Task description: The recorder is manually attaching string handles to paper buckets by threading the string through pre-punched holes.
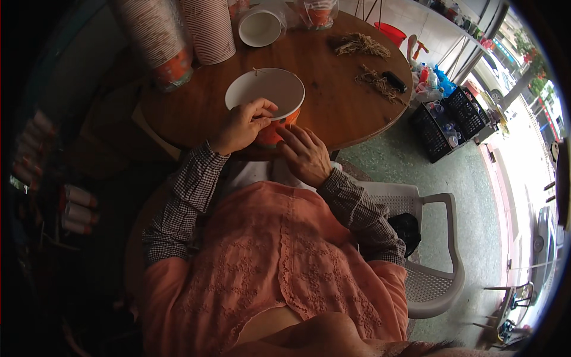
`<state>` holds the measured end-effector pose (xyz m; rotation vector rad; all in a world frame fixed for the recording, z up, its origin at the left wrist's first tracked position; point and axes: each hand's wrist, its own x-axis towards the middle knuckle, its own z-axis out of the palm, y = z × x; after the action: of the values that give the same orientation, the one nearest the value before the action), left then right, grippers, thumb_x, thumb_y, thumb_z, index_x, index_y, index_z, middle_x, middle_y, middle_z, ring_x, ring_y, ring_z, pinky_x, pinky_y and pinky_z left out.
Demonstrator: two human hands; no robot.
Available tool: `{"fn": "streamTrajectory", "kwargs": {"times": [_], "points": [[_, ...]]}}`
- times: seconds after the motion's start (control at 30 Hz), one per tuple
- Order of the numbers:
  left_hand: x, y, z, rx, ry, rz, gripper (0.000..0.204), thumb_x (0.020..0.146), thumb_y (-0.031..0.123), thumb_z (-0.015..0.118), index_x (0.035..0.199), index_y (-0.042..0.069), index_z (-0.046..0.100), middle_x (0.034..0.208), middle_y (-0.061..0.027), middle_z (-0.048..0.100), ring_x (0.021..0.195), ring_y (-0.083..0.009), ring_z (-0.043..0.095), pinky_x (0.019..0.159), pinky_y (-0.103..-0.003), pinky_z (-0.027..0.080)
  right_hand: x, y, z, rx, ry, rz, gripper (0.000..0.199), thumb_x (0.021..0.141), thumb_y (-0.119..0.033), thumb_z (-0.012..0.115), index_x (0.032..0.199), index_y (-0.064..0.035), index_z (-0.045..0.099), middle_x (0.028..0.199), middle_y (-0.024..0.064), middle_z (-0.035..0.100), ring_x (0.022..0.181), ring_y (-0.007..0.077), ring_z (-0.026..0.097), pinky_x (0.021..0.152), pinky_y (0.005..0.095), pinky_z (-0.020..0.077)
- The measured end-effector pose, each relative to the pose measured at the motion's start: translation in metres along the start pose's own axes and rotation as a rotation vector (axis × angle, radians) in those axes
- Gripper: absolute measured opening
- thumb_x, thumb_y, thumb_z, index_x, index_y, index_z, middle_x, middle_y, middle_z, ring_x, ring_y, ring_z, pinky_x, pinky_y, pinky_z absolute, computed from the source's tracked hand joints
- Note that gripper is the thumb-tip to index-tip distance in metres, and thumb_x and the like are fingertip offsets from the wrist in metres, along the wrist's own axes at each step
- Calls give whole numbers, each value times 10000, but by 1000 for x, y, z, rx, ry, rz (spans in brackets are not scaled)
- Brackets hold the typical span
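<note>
Tub (269,89) stands at left hand (239,127) and right hand (308,156); can't tell whether fingers (299,138) clamp it.

Bucket (266,88) white inside, orange outside; sleeves (189,184) checked.

CAM head, L fisheye | faces dn | close abv L grip (241,126), R grip (307,156), tbl (342,98)

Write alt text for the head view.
A person's left hand and right hand are at the near side of an open, white-lined orange paper bucket at a round wooden table. Tall container stacks stand behind, left; tan string bundles lie right.
</note>
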<state>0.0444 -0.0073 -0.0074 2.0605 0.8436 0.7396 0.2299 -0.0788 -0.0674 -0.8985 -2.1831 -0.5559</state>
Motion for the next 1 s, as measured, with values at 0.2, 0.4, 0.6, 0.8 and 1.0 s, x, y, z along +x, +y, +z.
{"fn": "streamTrajectory", "kwargs": {"times": [0.2, 0.4, 0.6, 0.8, 1.0], "points": [[2, -4, 1, -2, -17, 7, 238, 890, -21, 519, 1128, -8, 520, 1006, -109, 642, 999, -154, 602, 863, -264, 461, -5, 2, 9, 72, -32, 41, 284, 682, -101, 616, 954, -53, 548, 1031, 97, 590, 1026, 273, 551, 846, 400, 465], [4, -7, 7, -29, 78, 82, 284, 884, -21, 525, 1165, 6, 491, 983, -98, 626, 937, -141, 598, 847, -270, 463, -16, 1, 15, 136, -18, 143, 238, 707, -134, 568, 924, -43, 531, 1009, 109, 571, 1003, 285, 551, 868, 405, 453], [6, 2, 2, -11, 22, 34, 318, 872, -22, 515, 1184, 22, 471, 991, -85, 603, 956, -146, 582, 862, -278, 453, -17, 1, 15, 122, 32, 184, 246, 710, -90, 564, 946, -25, 546, 1191, 163, 522, 1152, 336, 497, 944, 439, 434], [11, -1, -2, -39, -103, 17, 315, 867, -39, 501, 1175, 20, 467, 1030, -87, 591, 1020, -154, 561, 895, -279, 437, -13, 1, 13, 123, 36, 145, 192, 705, -31, 599, 890, -19, 548, 1259, 181, 498, 1191, 361, 483, 945, 438, 448], [13, -1, -3, -37, -93, -9, 314, 867, -46, 498, 1173, 17, 464, 1032, -90, 591, 1012, -150, 562, 887, -273, 441, -6, 3, 7, 66, -12, 70, 196, 733, -111, 562, 916, -42, 546, 1330, 152, 453, 1136, 335, 492, 906, 430, 449]]}}
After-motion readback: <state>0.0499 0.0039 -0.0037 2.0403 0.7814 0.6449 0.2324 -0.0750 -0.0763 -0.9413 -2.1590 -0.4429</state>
